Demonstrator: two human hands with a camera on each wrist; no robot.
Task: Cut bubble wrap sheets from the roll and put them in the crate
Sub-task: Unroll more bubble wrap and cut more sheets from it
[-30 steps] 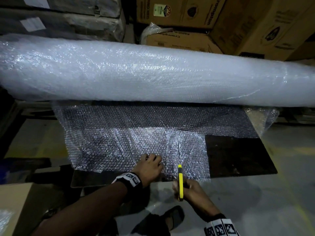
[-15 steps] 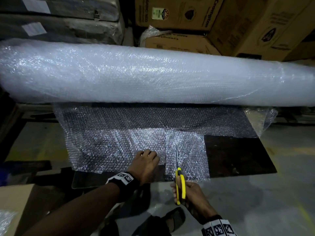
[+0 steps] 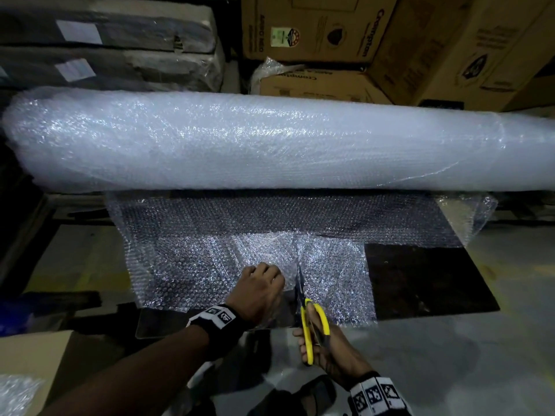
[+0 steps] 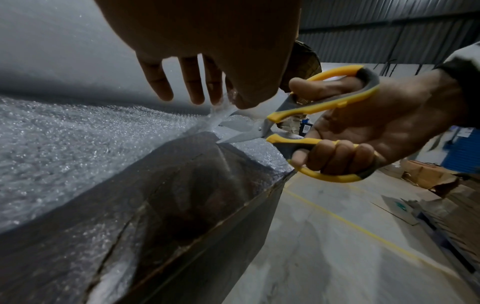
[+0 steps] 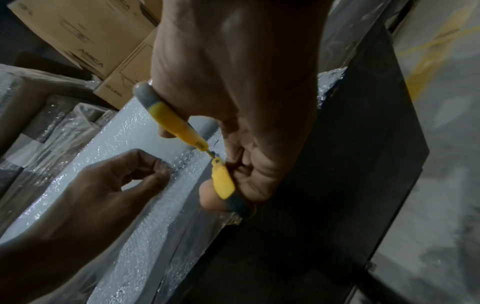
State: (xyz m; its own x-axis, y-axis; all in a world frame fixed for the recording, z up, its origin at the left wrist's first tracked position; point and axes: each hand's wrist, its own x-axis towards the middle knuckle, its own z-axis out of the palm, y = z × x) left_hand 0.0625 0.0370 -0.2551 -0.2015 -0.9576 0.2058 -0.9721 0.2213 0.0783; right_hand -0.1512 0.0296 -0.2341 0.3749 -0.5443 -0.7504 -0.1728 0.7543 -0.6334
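A thick bubble wrap roll (image 3: 270, 139) lies across the far side. Its loose sheet (image 3: 192, 259) is spread toward me over a dark board (image 3: 420, 280). My left hand (image 3: 265, 279) pinches the sheet's cut edge between thumb and forefinger, just left of the blades; the left wrist view shows the pinch on the sheet (image 4: 221, 107). My right hand (image 3: 322, 349) grips yellow-handled scissors (image 3: 312, 322), handles spread. The blades (image 4: 241, 131) stand apart in a cut running away from the sheet's near edge. In the right wrist view the scissors (image 5: 171, 117) sit beside my left hand (image 5: 145, 174).
Cardboard boxes (image 3: 345, 28) and wrapped flat packs (image 3: 114, 46) are stacked behind the roll. A tan box (image 3: 36, 358) at lower left shows some bubble wrap (image 3: 15, 394). Grey floor with yellow lines (image 4: 350, 224) lies to the right. My sandalled foot (image 3: 318, 394) is below.
The scissor handles have spread from closed to wide apart, and the blades sit a little farther into the sheet. My left hand keeps its hold beside the cut.
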